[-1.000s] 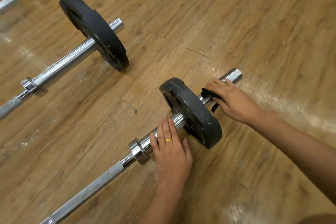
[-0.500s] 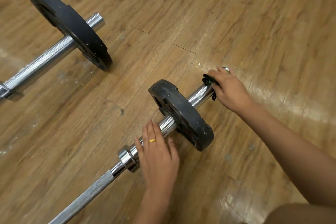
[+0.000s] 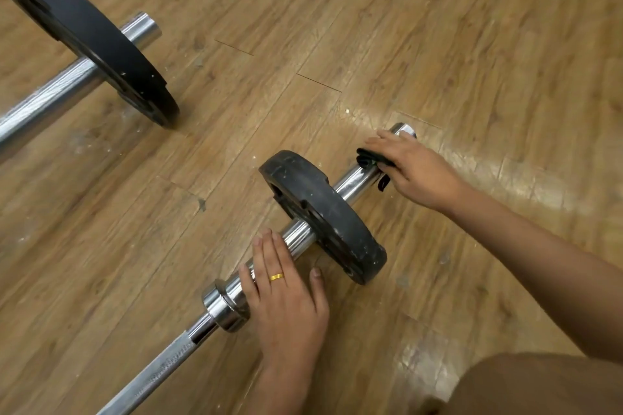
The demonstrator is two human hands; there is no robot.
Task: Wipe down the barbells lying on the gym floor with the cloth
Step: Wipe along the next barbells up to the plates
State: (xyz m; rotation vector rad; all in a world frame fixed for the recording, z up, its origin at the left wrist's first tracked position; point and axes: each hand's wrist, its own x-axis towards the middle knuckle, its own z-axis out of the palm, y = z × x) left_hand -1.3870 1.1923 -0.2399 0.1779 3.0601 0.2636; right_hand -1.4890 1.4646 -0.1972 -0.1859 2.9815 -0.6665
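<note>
The near barbell (image 3: pixel 300 232) lies diagonally on the wooden floor, with a scuffed black plate (image 3: pixel 323 216) on its chrome sleeve. My right hand (image 3: pixel 418 172) holds a black cloth (image 3: pixel 369 160) against the outer sleeve, close to the end cap (image 3: pixel 404 130). A strip of cloth hangs below the fingers. Inside the plate, my left hand (image 3: pixel 286 296) rests on the sleeve with straight fingers, beside the collar (image 3: pixel 226 308). The knurled shaft (image 3: pixel 158 371) runs off to the bottom left.
A second barbell (image 3: pixel 43 101) lies parallel at the upper left, carrying a larger black plate (image 3: pixel 87 44) with a short sleeve end (image 3: pixel 141 29) sticking out. My knee (image 3: pixel 539 384) fills the bottom right corner. Bare wood floor (image 3: pixel 438 27) stretches beyond both bars.
My right hand slid the cloth outward along the sleeve, from near the plate to near the end cap. My left hand stayed on the inner sleeve. The view shifted right.
</note>
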